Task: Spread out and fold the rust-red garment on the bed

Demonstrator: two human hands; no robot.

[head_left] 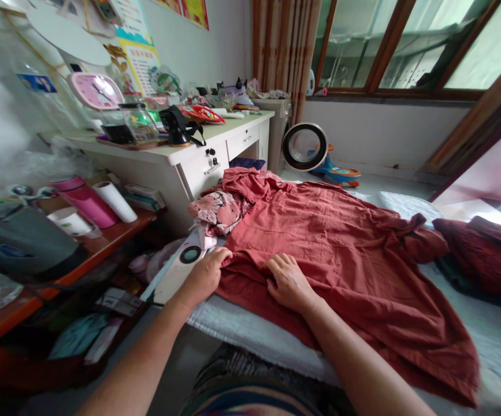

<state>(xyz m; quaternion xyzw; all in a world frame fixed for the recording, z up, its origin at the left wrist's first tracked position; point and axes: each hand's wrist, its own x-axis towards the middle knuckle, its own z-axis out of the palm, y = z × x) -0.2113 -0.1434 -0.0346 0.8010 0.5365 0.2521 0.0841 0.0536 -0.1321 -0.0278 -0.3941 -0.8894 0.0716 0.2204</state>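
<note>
Lying spread over a pale blue sheet [237, 323] in the head view, the red garment [341, 248] has both hands at its near left part; the left hand [209, 273] is closed on a fold at the edge, fingertips pinching it; the right hand [290, 283] lies palm down on the cloth, fingers bent and slightly apart — whether they grip any fabric I cannot tell; on the desk [215, 138], a glass jar [141, 124] holds something green, beside a vessel [118, 132] with dark contents; the pink flask's [83, 202] contents are hidden.
</note>
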